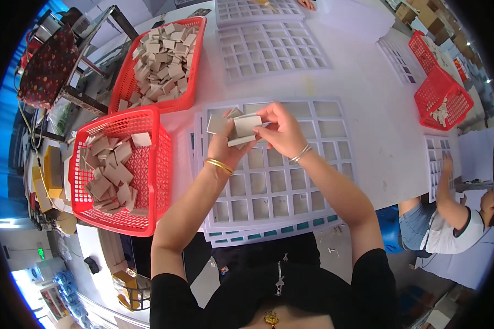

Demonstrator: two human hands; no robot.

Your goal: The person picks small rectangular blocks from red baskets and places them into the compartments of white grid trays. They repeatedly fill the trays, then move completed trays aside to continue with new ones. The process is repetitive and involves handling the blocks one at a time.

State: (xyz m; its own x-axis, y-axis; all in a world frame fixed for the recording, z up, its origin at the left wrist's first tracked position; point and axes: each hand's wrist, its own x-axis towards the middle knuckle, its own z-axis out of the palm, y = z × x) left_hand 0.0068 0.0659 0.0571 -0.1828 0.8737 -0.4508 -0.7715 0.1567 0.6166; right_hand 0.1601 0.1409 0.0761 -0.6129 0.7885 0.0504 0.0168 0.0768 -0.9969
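Observation:
Several flat beige rectangular tiles are gathered between my two hands, above the far-left part of a white grid frame. My left hand is closed round the loose bunch from below, with one tile sticking out to its left. With thumb and fingers, my right hand pinches the right end of a tile in the bunch. Below them lies the white grid frame with rectangular openings, stacked on other frames. Many of its openings show a grey-beige surface; whether those hold tiles I cannot tell.
Left of the frame stand two red plastic baskets, the nearer and the farther, both holding loose tiles. More grid frames lie beyond. On the right are smaller red baskets and another person working at a frame.

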